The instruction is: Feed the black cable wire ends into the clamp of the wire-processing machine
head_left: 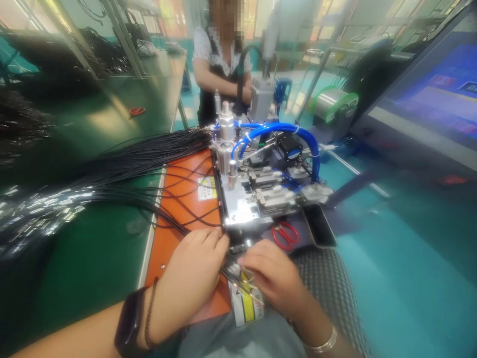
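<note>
My left hand (199, 263) is closed around a small bunch of thin black cables (235, 278), whose stripped, coppery ends stick out below its fingers. Close beside it, my right hand (272, 273) has its fingers curled together at the cables; whatever lies in its fingertips is hidden. Both hands are just in front of a metal bench machine (242, 211) with blue air hoses (294, 130). Beneath the hands is the machine's orange base plate (186, 194). More black cables (149, 154) run in from the left across the plate.
Red-handled scissors (285, 235) lie by a dark tray (319, 226) on the right. Another red pair (137, 111) rests on the green table (108, 278). A wire spool (333, 104) and a screen (439, 84) stand right. A person (221, 74) is behind the machine.
</note>
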Action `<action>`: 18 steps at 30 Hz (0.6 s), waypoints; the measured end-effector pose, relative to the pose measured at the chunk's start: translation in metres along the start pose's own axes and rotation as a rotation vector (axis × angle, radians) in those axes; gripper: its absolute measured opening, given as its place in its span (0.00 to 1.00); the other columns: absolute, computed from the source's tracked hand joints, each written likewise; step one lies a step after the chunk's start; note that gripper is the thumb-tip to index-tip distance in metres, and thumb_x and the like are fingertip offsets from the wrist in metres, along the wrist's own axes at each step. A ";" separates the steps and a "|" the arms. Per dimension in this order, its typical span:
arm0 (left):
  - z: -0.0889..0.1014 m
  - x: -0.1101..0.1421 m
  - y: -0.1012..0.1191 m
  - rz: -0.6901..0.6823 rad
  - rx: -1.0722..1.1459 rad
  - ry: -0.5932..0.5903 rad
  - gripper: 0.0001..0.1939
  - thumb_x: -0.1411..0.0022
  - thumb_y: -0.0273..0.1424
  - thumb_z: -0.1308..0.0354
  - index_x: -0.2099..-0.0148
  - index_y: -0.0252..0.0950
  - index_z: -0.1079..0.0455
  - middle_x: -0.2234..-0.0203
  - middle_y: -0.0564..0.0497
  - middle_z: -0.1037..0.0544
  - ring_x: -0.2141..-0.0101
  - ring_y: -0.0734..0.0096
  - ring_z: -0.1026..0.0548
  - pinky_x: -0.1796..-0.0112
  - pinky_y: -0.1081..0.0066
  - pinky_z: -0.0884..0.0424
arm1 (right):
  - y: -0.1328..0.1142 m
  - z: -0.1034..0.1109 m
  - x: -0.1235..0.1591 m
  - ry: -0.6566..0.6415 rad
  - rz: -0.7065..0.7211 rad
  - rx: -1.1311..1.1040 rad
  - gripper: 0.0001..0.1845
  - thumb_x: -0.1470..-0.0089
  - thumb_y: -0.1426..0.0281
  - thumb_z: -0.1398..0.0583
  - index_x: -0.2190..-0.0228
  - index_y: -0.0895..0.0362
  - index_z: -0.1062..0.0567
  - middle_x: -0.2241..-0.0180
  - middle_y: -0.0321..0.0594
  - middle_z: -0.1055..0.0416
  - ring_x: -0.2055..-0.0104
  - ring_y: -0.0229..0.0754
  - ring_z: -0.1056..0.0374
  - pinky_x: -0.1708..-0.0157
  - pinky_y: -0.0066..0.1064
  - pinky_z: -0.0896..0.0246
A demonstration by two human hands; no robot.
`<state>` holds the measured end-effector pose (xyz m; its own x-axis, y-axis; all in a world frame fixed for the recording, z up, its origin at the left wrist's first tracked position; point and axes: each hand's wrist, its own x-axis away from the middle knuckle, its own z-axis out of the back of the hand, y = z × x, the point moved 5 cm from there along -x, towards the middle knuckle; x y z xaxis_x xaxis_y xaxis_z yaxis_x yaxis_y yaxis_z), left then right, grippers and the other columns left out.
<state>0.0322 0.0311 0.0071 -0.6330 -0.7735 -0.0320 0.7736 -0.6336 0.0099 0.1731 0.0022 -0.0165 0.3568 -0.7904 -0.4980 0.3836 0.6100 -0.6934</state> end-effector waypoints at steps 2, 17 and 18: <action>0.005 0.001 0.001 -0.039 -0.026 0.076 0.23 0.47 0.15 0.53 0.49 0.30 0.32 0.53 0.39 0.26 0.55 0.57 0.27 0.56 0.57 0.29 | 0.007 0.004 -0.003 0.051 -0.113 -0.042 0.13 0.45 0.78 0.43 0.61 0.52 0.25 0.65 0.40 0.26 0.62 0.42 0.32 0.61 0.36 0.35; -0.001 0.006 0.012 -0.264 0.116 0.089 0.31 0.49 0.19 0.51 0.40 0.27 0.44 0.50 0.39 0.29 0.53 0.57 0.28 0.56 0.59 0.27 | 0.029 -0.007 0.000 0.229 -0.516 -0.333 0.08 0.50 0.76 0.38 0.67 0.53 0.25 0.67 0.36 0.26 0.64 0.39 0.30 0.62 0.30 0.33; 0.000 0.005 0.011 -0.260 0.123 0.092 0.31 0.48 0.18 0.51 0.40 0.28 0.45 0.49 0.39 0.30 0.52 0.58 0.29 0.55 0.60 0.28 | 0.031 -0.006 0.001 0.255 -0.540 -0.365 0.07 0.51 0.76 0.38 0.67 0.53 0.26 0.67 0.36 0.26 0.64 0.39 0.30 0.62 0.29 0.33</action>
<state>0.0373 0.0198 0.0067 -0.7997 -0.5838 -0.1401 0.5733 -0.8119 0.1107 0.1798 0.0196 -0.0416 -0.0318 -0.9934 -0.1099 0.1240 0.1052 -0.9867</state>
